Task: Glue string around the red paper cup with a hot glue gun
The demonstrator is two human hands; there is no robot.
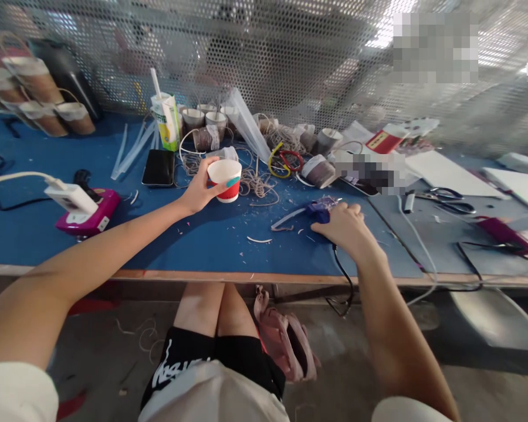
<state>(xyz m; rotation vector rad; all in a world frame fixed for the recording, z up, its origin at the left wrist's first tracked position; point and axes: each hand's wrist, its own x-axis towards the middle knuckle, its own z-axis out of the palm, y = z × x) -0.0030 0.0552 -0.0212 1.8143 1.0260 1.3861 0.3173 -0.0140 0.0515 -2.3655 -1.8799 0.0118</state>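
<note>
One red cup (227, 193), one glue gun (319, 213)

- Strong glare breaks through the mesh (264, 53) at upper right, burnt to white.
- Soft light reaches my left hand (197, 192) and the cup (225, 190) I hold.
- The table (211, 252) is fairly bright; the floor (343, 381) below sits dimmer.
- The wide lens stretches my forearms (114, 249) toward the lower corners.
- Shapes behind the mesh are blurred.
- Blocky pixels hide patches at upper right and over the phone (364, 186).
</note>
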